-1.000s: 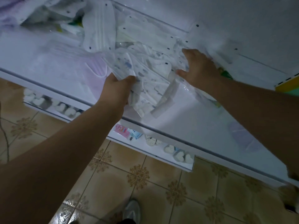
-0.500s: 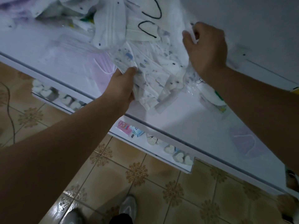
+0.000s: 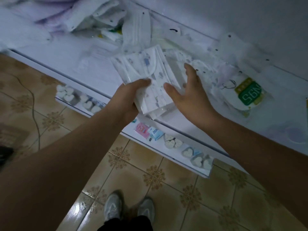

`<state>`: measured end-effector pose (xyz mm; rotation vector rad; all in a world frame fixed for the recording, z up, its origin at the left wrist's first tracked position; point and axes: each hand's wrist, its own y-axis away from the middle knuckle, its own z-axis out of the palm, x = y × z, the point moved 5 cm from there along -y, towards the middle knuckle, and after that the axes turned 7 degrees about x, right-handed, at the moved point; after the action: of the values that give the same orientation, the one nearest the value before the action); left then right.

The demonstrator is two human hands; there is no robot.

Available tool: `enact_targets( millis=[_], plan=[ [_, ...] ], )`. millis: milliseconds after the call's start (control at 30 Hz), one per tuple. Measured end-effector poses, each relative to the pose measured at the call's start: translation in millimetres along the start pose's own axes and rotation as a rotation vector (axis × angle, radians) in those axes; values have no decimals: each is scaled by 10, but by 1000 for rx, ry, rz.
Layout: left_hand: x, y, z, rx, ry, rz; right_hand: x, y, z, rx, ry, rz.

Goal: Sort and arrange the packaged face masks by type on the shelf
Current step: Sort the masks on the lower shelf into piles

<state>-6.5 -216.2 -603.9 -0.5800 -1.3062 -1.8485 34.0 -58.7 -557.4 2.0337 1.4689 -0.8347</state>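
The left hand (image 3: 131,97) grips a stack of printed face-mask packets (image 3: 150,80) by its near corner, thumb laid over the top packet and fingers curled underneath. The stack is tilted, its far end raised over the white shelf (image 3: 100,70) and its near end hanging just past the shelf's front edge. The right hand (image 3: 186,95) is spread wide beside the stack's right side, fingers straight and apart, thumb pointing toward the left hand; whether its palm touches the packets cannot be told. It grips nothing.

To the right of that hand, a packet with a green N95 label (image 3: 248,95) lies flat on the shelf, near but apart from the hand. Behind the stack a loose heap of white mask packets (image 3: 138,29) sprawls against the back of the shelf, and pale lilac packets (image 3: 50,15) lie at the far left.

A lower shelf (image 3: 191,167) juts out beneath, carrying heart-shaped white items (image 3: 171,143) and a pink packet (image 3: 142,130) beside a blue one. 2 grey shoes (image 3: 128,210) stand on the patterned tile floor (image 3: 166,189).
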Motion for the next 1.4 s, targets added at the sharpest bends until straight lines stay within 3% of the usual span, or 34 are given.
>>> enact_targets(
  millis=[67,133,200,367,500,733,900,1000,1167,1300,1400],
  plan=[
    [18,78,41,-82,27,-66,-46,19,96,-142,-186,160],
    [4,118,39,-102,62,-116,-147,50,129,-201,-195,108],
    [-3,173,17,-122,93,-137,-223,92,109,-181,-205,95],
    [180,600,-171,-91,93,-151,-479,476,47,-97,-359,343],
    [673,1311,-401,-47,13,-89,-1176,959,-13,-131,-431,290],
    [1944,2496,-792,-53,120,36,-2805,1631,-647,-300,-456,56],
    [2630,2760,-292,-124,46,110,-3452,1645,-1301,-143,-391,-48],
    [3008,3003,268,-242,50,270,-3515,1599,-1753,20,-453,-30],
    [3275,3172,1084,-359,-15,332,-3376,1632,-2467,336,-542,23],
    [3287,3259,1669,-397,12,332,-3034,1681,-2898,591,-934,238],
    [3159,3354,2092,-445,-2,294,-2885,1670,-3192,715,-1170,280]
  ],
)
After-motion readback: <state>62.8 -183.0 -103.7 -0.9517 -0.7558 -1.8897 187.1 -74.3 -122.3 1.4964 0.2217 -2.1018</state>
